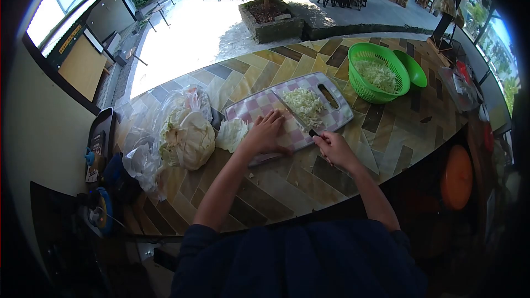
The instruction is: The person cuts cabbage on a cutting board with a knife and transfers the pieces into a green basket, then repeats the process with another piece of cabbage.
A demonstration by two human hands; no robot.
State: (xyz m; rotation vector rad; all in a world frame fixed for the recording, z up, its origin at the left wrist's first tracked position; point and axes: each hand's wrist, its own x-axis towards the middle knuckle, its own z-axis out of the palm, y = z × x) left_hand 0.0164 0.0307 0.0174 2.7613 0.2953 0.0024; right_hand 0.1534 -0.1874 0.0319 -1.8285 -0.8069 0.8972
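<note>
My right hand (335, 149) is wrapped around the black handle of a knife (295, 113). Its blade lies diagonally across a pink-and-white checked cutting board (249, 104), along the left side of a pile of shredded cabbage (303, 106). My left hand (267, 133) lies on the board left of the blade, fingers stretched out and thumb apart; whether cabbage is under the palm is hidden. Beside that wrist, a loose cabbage leaf (231, 134) overhangs the board's left edge. Farther left, a partly cut cabbage head (187, 139) rests against a clear plastic bag (144, 152).
A green basket (379, 95) with shredded cabbage stands right of the board, a green bowl (411, 69) behind it. At the table's left end is a dark tray (101, 138). Plastic packaging (461, 87) lies far right. An orange round object (456, 177) sits below the table edge.
</note>
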